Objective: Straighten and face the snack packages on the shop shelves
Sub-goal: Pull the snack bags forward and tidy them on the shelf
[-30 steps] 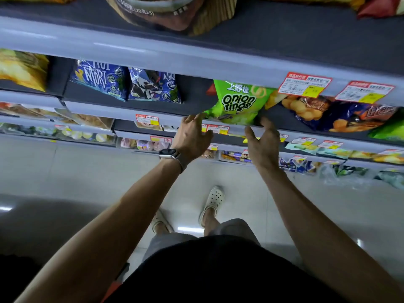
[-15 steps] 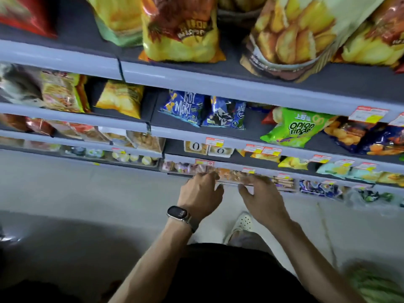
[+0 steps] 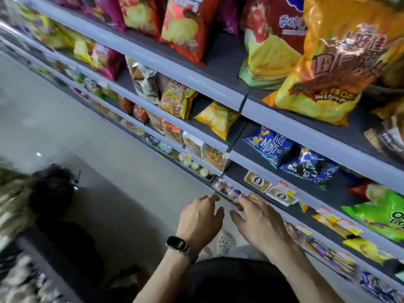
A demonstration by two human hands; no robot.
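Grey shop shelves (image 3: 236, 102) run diagonally across the view, stocked with snack bags. My left hand (image 3: 200, 219), with a black watch on its wrist, hovers with relaxed fingers just in front of a low shelf. My right hand (image 3: 258, 217) reaches beside it, its fingertips at the shelf lip near small pink sweet packs (image 3: 228, 189). Neither hand holds anything. Above them lie two blue snack bags (image 3: 271, 147) (image 3: 310, 166) and a yellow bag (image 3: 218, 119) lying tilted. A green onion rings bag (image 3: 380, 213) sits at the right.
Big orange (image 3: 336, 62) and red (image 3: 185, 25) crisp bags stand on the top shelves. Two cream boxes (image 3: 258, 181) lie on the shelf above my hands. A dark bundle (image 3: 54, 189) lies on the grey floor at the left. My white shoe (image 3: 225, 242) shows below.
The view has swung left and tilted. Both hands dropped from the onion rings bag to a lower shelf and shifted left along its edge.
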